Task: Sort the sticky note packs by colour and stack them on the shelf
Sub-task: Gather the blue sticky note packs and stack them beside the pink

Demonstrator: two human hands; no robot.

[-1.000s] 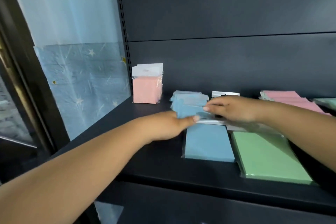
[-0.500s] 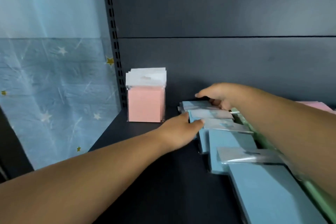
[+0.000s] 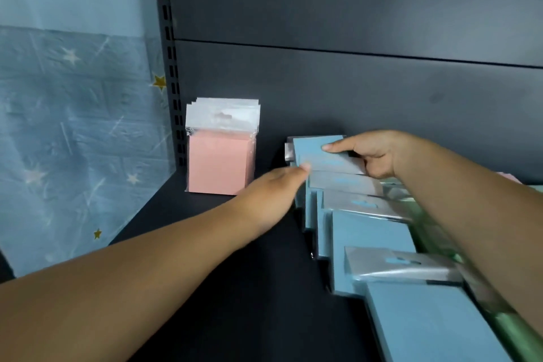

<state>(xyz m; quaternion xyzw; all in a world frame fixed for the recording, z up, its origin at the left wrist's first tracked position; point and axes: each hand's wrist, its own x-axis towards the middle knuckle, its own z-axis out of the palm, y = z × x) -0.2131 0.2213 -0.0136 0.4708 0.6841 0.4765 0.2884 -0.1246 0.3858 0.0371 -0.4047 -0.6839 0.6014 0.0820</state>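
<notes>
Several pink sticky note packs (image 3: 221,166) stand upright in a row at the shelf's back left. A run of blue packs (image 3: 368,239) lies overlapping from the back wall toward me. My right hand (image 3: 377,156) grips the far end of the rearmost blue packs (image 3: 316,150), index finger on top. My left hand (image 3: 271,195) holds their left edge, its thumb tip on the top face. Green packs (image 3: 426,222) peek out under my right forearm.
The dark shelf board (image 3: 235,288) lies bare in front of the pink packs. A slotted upright (image 3: 169,67) and a blue star-patterned sheet (image 3: 76,132) close off the left side. The dark back panel (image 3: 352,82) stands right behind the packs.
The view has moved closer and left. My right hand reached back onto the rearmost blue packs. My left hand slid forward along their left edge.
</notes>
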